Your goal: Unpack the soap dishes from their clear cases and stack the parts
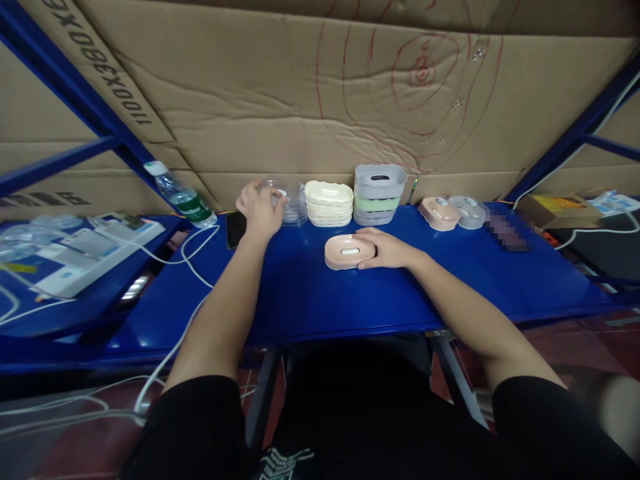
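My right hand [389,249] is closed on the right end of a pink oval dish [336,255], thumb at the near side and fingers at the far side. The dish has a pale oblong mark or slot in its middle and sits low over the blue table. My left hand [261,212] is at a stack of clear plastic lids [295,212], its bent fingers and thumb closed at the top lid's left side. Right of the lids stand a stack of cream scalloped trays [329,205] and a stack of grey and green oval dishes [380,203].
Two lidded dishes, one pink [439,215] and one grey [467,212], stand at the right. A water bottle [185,199], a dark phone [235,230] and a white cable [193,260] lie at the left. Cardboard [260,87] walls the back. A small box [560,210] is far right.
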The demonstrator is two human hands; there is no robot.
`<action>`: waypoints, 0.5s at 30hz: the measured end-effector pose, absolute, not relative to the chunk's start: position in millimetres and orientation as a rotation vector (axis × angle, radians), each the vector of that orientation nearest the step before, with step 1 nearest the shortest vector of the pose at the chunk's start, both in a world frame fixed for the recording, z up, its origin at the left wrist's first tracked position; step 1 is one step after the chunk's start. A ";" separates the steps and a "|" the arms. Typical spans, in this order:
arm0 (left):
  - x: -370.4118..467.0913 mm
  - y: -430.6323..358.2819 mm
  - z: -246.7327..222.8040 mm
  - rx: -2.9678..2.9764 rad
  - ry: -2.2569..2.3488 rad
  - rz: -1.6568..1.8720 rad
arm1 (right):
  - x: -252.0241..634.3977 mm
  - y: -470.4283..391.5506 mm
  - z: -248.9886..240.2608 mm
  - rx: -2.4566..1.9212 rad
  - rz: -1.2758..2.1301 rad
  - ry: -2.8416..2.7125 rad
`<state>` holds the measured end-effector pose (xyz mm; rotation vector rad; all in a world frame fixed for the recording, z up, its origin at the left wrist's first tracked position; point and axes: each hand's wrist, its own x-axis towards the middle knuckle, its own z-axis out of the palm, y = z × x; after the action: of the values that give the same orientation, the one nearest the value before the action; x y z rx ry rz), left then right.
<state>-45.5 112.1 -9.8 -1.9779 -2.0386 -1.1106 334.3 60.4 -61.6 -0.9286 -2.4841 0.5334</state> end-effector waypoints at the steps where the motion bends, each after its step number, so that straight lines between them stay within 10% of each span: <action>1: -46.3 111.1 -6.9 -1.980 -2.050 -1.087 | 334.6 60.9 -62.5 -0.922 0.533 -2.480; 15: -68.3 114.9 27.7 -2.125 -2.158 -0.723 | 334.3 60.3 -63.9 -0.925 0.532 -2.470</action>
<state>-68.3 114.9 27.7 -2.1254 -2.1576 -0.7230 334.3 60.3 -63.9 -0.9254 -2.4704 0.5318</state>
